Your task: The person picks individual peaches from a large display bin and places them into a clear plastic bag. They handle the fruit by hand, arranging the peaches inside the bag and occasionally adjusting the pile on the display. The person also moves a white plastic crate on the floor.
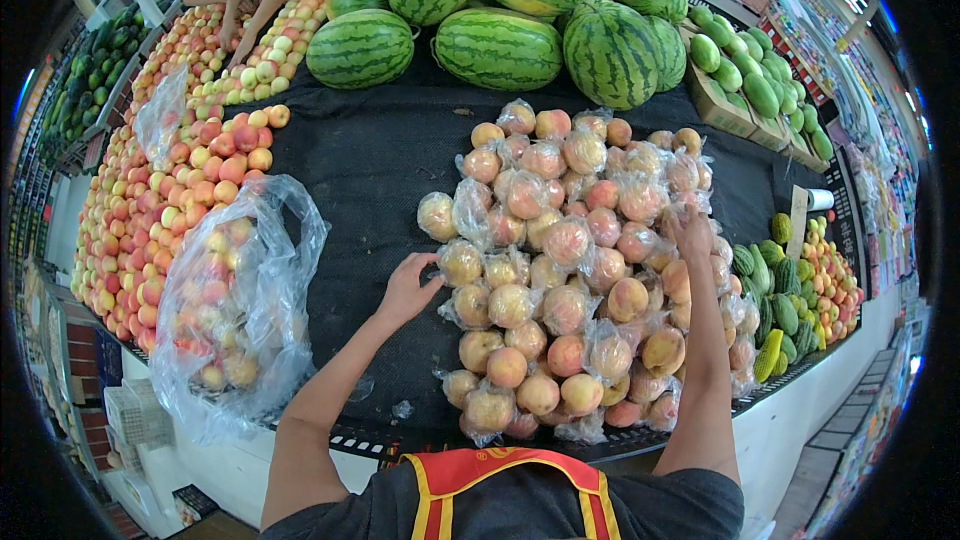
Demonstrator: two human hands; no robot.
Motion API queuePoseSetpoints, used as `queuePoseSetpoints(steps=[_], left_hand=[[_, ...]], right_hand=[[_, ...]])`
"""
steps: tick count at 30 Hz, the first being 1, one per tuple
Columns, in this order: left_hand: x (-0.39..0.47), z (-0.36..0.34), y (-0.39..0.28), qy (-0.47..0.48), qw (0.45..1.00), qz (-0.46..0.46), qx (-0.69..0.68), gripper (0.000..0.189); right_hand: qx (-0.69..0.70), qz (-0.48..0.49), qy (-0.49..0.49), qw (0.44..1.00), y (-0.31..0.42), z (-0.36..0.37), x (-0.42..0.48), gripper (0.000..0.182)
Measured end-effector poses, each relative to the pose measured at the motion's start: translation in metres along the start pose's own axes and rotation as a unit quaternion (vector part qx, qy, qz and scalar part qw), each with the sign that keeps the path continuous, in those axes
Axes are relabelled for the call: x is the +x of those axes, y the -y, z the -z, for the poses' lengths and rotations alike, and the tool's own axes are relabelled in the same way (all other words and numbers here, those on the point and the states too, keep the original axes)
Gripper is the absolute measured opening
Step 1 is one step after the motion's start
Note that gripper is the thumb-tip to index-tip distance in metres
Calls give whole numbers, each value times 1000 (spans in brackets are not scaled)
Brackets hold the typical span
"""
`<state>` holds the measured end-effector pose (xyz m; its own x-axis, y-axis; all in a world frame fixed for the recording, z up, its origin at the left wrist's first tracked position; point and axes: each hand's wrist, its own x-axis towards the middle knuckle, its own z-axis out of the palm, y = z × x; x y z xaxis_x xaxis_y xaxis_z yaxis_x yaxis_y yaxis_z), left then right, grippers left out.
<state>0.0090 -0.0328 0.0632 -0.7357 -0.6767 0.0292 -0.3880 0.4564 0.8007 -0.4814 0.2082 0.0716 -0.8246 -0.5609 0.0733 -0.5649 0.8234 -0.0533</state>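
A broad pile of peaches, many wrapped in clear plastic film, lies before me on a black cloth. My left hand is at the pile's left edge, thumb and fingers apart, with the fingertips at a wrapped peach. I cannot tell whether they touch it. On the far right side of the pile, my right hand reaches down among wrapped peaches. Its fingertips are partly hidden, so a grip cannot be made out. Some fruit lies behind my right forearm.
To the left, a large clear plastic bag holds fruit beside heaped loose peaches. Another person's hands touch the fruit at the back left. Watermelons stand behind. Cardboard boxes of green melons and small mixed melons lie right.
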Motion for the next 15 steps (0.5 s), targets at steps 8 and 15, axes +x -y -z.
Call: queuePoseSetpoints(steps=[8, 15], left_hand=[[62, -17, 70, -97, 994, 16, 46, 43], [84, -39, 100, -239, 965, 93, 61, 20]], right_hand=[[-7, 96, -171, 981, 53, 24, -19, 47], [96, 245, -184, 947, 138, 42, 13, 44]])
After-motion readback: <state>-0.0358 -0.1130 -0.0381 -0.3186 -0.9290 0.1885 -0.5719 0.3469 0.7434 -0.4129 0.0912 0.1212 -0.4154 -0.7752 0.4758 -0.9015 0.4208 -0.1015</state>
